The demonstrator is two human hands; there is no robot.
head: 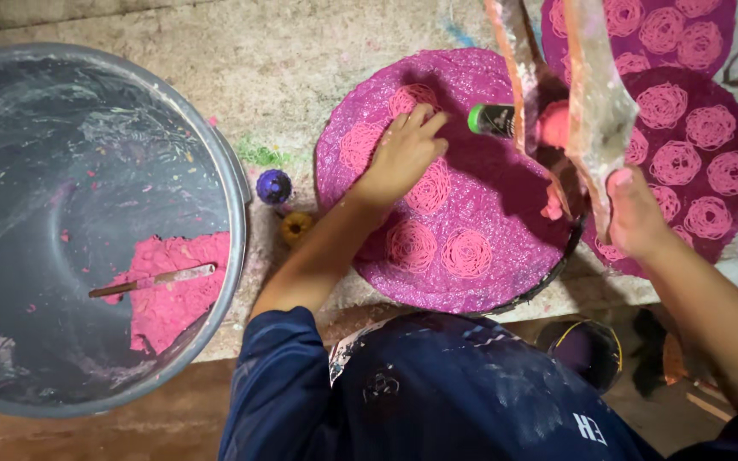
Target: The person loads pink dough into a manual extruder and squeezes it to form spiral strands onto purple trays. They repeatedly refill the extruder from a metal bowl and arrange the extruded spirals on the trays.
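Observation:
My left hand rests flat on a round purple disc covered with pink spiral coils, fingers spread and touching a coil near its top. My right hand grips the lower end of a clear plastic piping bag smeared with pink paste, held upright over the disc's right side. A green-capped nozzle piece and a lump of pink paste sit just left of the bag.
A large grey metal basin at left holds pink paste and a spatula. Two small caps, purple and yellow, lie between basin and disc. More purple discs with spirals lie at right. A small container stands below.

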